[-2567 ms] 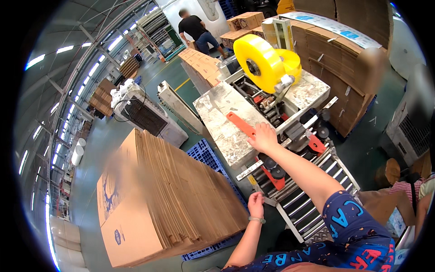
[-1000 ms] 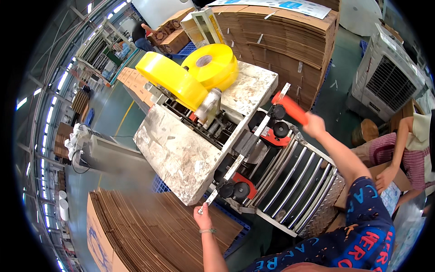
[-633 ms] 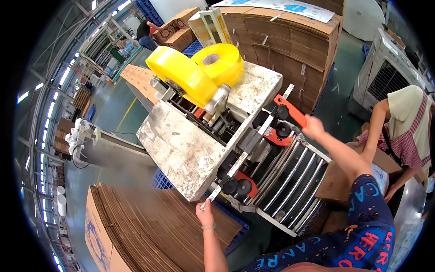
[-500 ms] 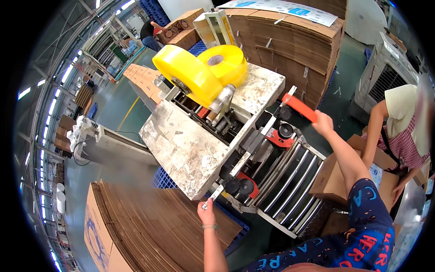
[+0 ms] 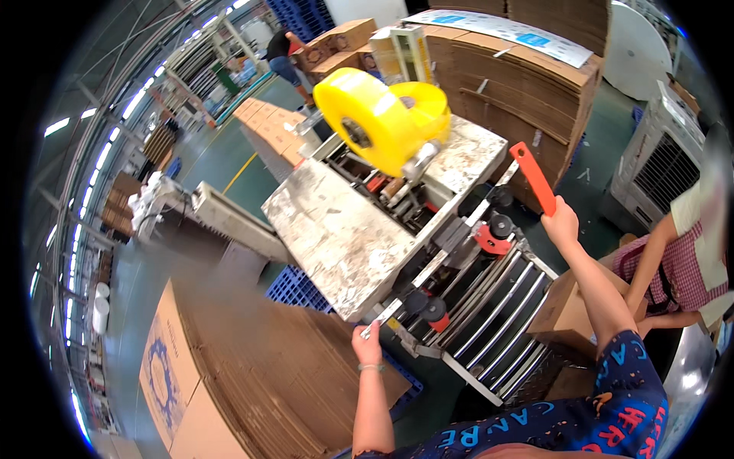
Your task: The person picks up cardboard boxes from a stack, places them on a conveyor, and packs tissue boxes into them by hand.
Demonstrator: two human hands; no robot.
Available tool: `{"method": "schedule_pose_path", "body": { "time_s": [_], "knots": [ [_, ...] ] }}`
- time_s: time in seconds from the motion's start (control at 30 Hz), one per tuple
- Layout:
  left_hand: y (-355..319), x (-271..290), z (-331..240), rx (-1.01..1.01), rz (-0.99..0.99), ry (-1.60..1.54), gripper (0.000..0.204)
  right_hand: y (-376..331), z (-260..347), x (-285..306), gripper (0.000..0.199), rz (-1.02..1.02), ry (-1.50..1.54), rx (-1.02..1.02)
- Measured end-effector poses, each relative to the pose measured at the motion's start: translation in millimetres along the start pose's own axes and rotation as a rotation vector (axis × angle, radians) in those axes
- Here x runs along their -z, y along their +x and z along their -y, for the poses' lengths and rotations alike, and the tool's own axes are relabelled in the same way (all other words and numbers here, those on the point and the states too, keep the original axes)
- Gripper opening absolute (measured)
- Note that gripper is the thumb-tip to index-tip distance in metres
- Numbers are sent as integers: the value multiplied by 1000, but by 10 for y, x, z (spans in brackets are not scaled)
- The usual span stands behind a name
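Observation:
My right hand (image 5: 562,223) is closed round the lower end of a flat orange-red bar (image 5: 537,183), which has a hole at its far end. That far end rises beside the right end of a metal crossbar (image 5: 462,239) on a carton-sealing machine (image 5: 340,237). My left hand (image 5: 367,348) grips the crossbar's near left end, where a small silver part shows by the fingertips. Red guards (image 5: 492,242) and black knobs (image 5: 501,225) sit along the crossbar. Above the machine's worn white top stand big yellow tape rolls (image 5: 367,118).
Steel rollers (image 5: 497,314) run toward me from the machine. Flattened cardboard (image 5: 283,367) is piled at the left; another cardboard stack (image 5: 505,99) stands behind. At the right a co-worker's arms (image 5: 650,256) reach to an open carton (image 5: 569,306), near a grey air cooler (image 5: 661,164).
The orange-red bar has swung steeper, its far end now up beside the crossbar. My left hand stays at the crossbar's end. The co-worker's carton has tilted, and the whole view has shifted.

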State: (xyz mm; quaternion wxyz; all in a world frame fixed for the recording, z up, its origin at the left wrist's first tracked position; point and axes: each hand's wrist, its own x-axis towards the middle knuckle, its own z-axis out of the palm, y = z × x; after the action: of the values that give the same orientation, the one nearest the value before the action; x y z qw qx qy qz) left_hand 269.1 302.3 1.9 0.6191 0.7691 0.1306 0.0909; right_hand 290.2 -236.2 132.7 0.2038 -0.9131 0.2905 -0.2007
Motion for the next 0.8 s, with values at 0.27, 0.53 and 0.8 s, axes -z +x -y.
{"method": "schedule_pose_path", "body": {
  "time_s": [0.27,0.53,0.8],
  "knots": [
    [14,10,37,-22,11,119,40,-1017,2077,-166,55,725,194,349],
    [-129,-70,34,367,-21,-438,84,-1357,2773,-808,37,265,186,585],
    [-2027,-145,847,543,690,17,24,-2457,319,833,25,883,337,579]
  ]
}}
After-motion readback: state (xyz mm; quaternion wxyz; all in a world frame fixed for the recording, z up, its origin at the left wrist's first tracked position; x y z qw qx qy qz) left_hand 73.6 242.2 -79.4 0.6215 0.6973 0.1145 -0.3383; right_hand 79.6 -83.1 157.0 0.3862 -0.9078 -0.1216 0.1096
